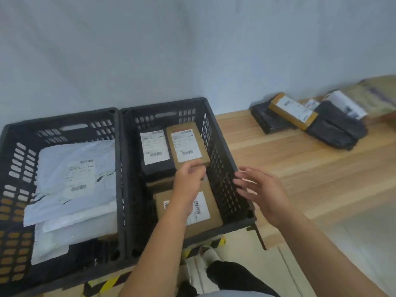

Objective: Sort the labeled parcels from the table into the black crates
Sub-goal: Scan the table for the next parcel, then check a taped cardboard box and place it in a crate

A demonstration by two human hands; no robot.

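The left hand [188, 183] curls its fingers on the cardboard box [186, 144], near end; lay it flat, label up; the right hand [259, 189] hovers, fingers spread.

Wall [192, 39]: plain, pale grey-blue, fills the view from 9 through 12 to 2 o'clock, unmarked. Desk [300, 163]: light wood planks, grain running toward 3 o'clock, butted against the wall. Tape [107, 284]: yellow-and-black striped, along the desk's near edge at 6 to 7 o'clock. Floor [360, 236]: pale, smooth, at 4 to 5 o'clock, one thin seam visible. Light: soft, even, shadows faint.
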